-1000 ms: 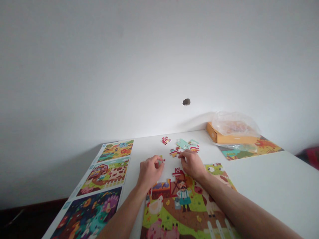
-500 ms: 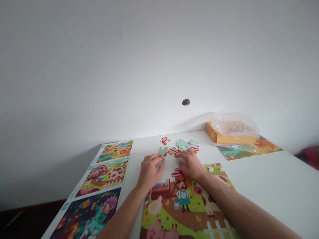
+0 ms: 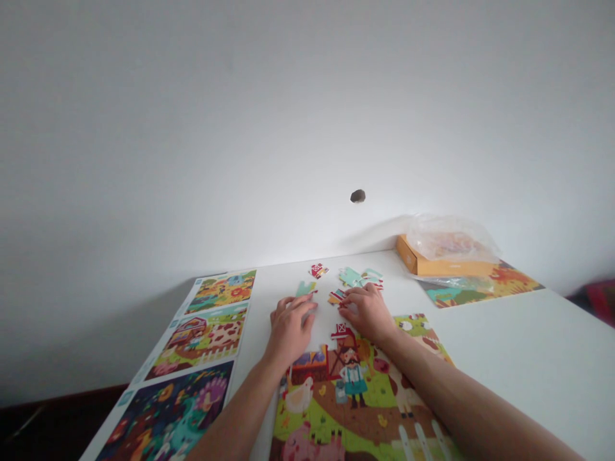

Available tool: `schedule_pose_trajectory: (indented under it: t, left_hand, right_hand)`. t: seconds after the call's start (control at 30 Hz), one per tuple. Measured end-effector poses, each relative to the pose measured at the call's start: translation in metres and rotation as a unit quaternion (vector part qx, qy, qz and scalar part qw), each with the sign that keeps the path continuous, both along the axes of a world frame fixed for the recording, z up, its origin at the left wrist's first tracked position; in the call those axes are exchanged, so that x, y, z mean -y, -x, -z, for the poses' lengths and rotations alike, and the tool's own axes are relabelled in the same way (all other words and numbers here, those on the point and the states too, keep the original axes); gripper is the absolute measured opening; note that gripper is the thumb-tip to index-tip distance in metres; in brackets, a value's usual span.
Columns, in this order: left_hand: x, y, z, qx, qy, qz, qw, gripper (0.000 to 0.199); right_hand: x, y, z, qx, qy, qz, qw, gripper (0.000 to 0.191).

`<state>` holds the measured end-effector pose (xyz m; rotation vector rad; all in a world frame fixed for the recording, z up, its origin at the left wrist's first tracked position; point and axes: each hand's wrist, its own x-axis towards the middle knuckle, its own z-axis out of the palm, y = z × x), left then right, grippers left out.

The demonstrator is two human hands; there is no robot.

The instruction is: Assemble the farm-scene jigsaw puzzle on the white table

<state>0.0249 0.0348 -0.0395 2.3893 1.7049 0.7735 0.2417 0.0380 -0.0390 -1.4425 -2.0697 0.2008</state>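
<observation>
Teal cardboard jigsaw piece (image 3: 305, 289) lies just ahead of the fingers of the left hand (image 3: 289, 330), its long axis slanted from lower left to upper right, pointing away from the wrist. That hand is held loosely open, its fingers spread and curved above the white table (image 3: 523, 358), and no hold on the piece is shown. The right hand (image 3: 365, 314) is curled downward, its fingertips (image 3: 346, 307) at a small red-and-white piece (image 3: 337, 296); whether that piece is pinched cannot be told, as the fingers partly cover it. Beyond both hands, further loose pieces (image 3: 353, 276) are scattered, while the partly assembled farmyard puzzle (image 3: 350, 390) lies nearer the body, below the right wrist. Loose pieces are judged to be in hand along its far edge, and a firm pinch on a single piece is what the next move calls for. Well past the right hand, an orange box (image 3: 408, 256) is seen with a clear plastic bag (image 3: 451, 238) on it.
</observation>
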Motion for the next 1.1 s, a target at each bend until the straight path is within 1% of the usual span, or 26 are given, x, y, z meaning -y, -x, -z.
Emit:
schedule_pose_trajectory:
  t: [0.1,0.2,0.3,0.37,0.47,0.63,0.73,0.87,0.93,1.1]
  left_hand:
    - [0.0,0.0,0.001,0.007,-0.001,0.032,0.999,0.033]
    - [0.001,-0.001,0.002,0.017,-0.007,0.056,0.998,0.036]
    - [0.001,0.0,0.002,0.027,-0.016,0.06,0.998,0.038]
    - [0.0,0.0,0.001,0.036,-0.024,0.054,0.998,0.038]
    - [-0.001,0.0,-0.001,0.052,-0.033,0.047,0.997,0.035]
    - [0.002,-0.002,-0.008,0.061,-0.027,0.054,0.996,0.031]
    - [0.006,-0.004,-0.01,0.033,-0.01,0.067,0.997,0.032]
    - [0.008,-0.006,-0.013,0.01,0.004,0.07,0.997,0.035]
    - [0.009,-0.006,-0.014,0.011,0.009,0.074,0.997,0.032]
    - [0.011,-0.007,-0.019,0.012,0.016,0.086,0.996,0.022]
  right_hand:
    - [-0.001,0.001,0.0,-0.009,-0.003,-0.001,1.0,0.005]
    - [-0.001,0.001,-0.001,-0.008,-0.003,0.002,1.0,0.007]
    - [-0.001,0.001,-0.003,-0.014,0.006,0.013,1.0,0.011]
    - [0.001,0.002,-0.003,-0.03,0.013,0.003,0.999,0.012]
    - [0.004,0.004,-0.004,-0.055,0.022,-0.053,0.997,0.014]
    - [0.013,0.008,-0.013,-0.04,0.015,-0.218,0.975,0.022]
    - [0.017,0.007,-0.019,-0.037,0.009,-0.257,0.966,0.03]
    - [0.018,0.005,-0.02,-0.058,-0.001,-0.241,0.969,0.035]
    - [0.017,0.004,-0.018,-0.058,0.0,-0.228,0.972,0.034]
    - [0.014,0.005,-0.013,-0.049,0.003,-0.224,0.973,0.028]
